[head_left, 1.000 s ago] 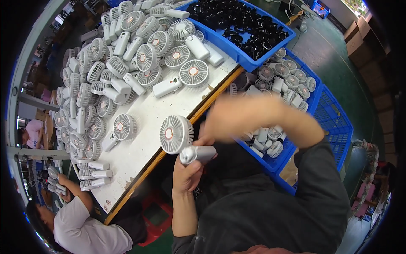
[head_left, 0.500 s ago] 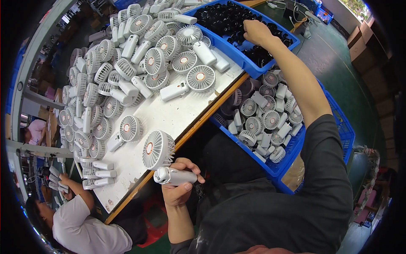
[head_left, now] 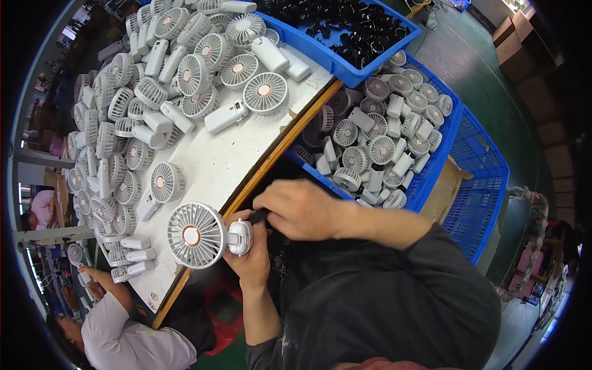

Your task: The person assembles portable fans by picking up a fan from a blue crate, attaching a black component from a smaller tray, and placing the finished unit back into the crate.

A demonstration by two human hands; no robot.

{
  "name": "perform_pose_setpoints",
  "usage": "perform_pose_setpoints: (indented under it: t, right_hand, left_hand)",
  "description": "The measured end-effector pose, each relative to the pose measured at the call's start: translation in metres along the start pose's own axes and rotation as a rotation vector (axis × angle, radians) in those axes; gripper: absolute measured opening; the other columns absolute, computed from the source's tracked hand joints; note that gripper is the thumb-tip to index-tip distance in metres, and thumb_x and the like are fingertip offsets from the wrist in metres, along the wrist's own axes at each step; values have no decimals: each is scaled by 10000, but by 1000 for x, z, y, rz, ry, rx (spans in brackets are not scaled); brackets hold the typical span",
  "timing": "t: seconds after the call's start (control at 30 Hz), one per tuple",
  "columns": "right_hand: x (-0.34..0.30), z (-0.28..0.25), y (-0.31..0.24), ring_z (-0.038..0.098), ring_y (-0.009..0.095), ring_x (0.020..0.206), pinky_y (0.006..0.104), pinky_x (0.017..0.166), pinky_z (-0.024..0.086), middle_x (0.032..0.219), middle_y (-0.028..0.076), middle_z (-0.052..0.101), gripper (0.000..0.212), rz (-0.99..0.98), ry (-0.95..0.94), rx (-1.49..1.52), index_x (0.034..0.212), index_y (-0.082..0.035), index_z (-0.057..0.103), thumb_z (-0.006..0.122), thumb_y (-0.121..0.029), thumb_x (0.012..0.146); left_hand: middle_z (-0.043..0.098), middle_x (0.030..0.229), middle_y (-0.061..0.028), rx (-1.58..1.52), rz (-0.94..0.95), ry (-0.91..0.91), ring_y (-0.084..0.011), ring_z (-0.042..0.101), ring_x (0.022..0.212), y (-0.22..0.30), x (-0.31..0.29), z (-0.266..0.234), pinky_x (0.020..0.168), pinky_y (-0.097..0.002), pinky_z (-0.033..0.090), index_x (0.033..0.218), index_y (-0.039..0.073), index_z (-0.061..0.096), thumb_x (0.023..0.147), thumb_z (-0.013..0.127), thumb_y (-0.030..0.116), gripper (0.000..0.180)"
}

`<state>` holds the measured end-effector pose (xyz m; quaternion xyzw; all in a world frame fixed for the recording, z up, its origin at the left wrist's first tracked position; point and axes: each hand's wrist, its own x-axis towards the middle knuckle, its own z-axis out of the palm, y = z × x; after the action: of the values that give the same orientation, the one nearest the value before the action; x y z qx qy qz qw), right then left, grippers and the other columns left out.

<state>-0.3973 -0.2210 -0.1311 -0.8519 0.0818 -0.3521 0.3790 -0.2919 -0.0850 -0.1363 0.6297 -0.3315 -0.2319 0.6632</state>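
Observation:
My left hand is closed round the handle of a white handheld fan. Its round grille faces up over the table's edge, and the hinge end of the handle points toward the head view. Beside it, my right hand is closed, fingertips at a small black part against the far end of the fan's handle. The fingers hide much of that part, so its exact kind cannot be made out. More black pieces of varied shape fill a blue tray at the table's far corner.
White fans lie heaped on the white table with a wooden edge. Right of it, a blue crate holds more fans, beside another blue crate. A co-worker in a pale shirt sits at the lower left.
My right hand has come from the black pieces in the tray to the fan with a small black part. The fan has turned in my left hand and moved left. The view has shifted.

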Motion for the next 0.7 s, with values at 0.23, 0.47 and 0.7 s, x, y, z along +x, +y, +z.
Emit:
perform_pose_setpoints:
  t: [0.23, 0.47, 0.7]
  right_hand:
    - [-18, -22, -7, 647, 111, 793, 249, 696, 522, 904, 71, 678, 241, 646, -331, 615, 1086, 9, 681, 724, -150, 910]
    - [10, -12, -11, 600, 272, 858, 376, 751, 516, 946, 95, 597, 315, -205, -161, 135, 1098, -22, 649, 737, -137, 817]
    - [2, -4, -27, 576, 281, 980, 384, 813, 491, 1051, 105, 576, 437, -168, -248, -82, 1173, -53, 617, 742, -230, 793]
  left_hand:
    - [646, 902, -108, -74, -407, -89, -125, 641, 735, 7, -9, -10, 552, -254, 567, 1087, -34, 593, 865, 671, -56, 236]
    - [657, 867, -165, -537, -540, -462, -208, 674, 693, -4, -24, -16, 410, -249, 525, 1158, -28, 547, 863, 753, 423, 578]
    - [584, 1278, -145, -841, -531, -136, -263, 625, 1086, -4, -28, 1, 880, -405, 549, 1421, 73, 414, 956, 397, 681, 766]
